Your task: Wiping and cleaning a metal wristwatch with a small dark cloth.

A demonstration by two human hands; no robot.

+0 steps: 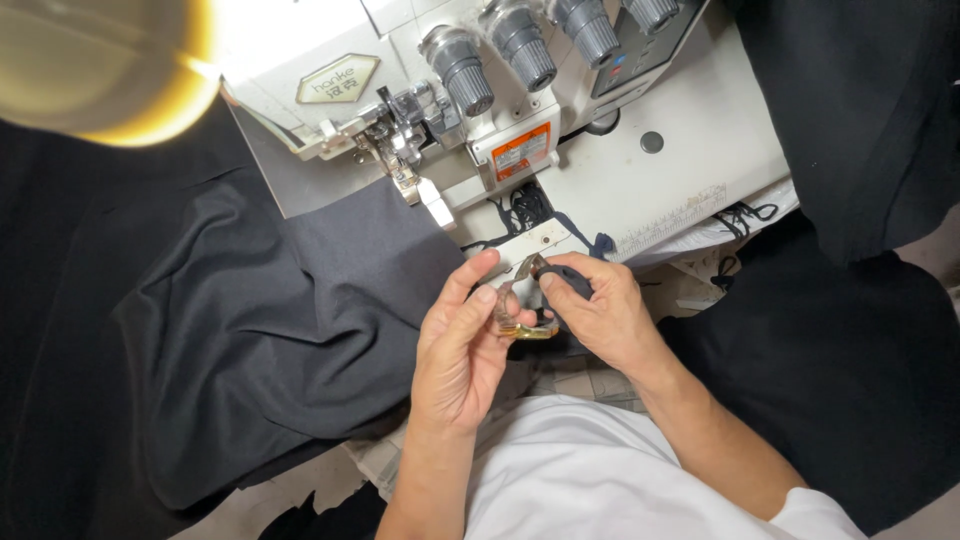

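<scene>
Together, two hands [530, 320] on one small snipper [522, 300], four dials [520, 45] above.

A glowing yellow lamp shade [100, 65] fills the upper left corner, blurred and blown out to glare. Its light falls hard on the white sewing machine body [690, 150] (nearly overexposed), while the dark grey draped cloth [250, 330] stays dim, folds softly shadowed. The centre is sharp.
</scene>
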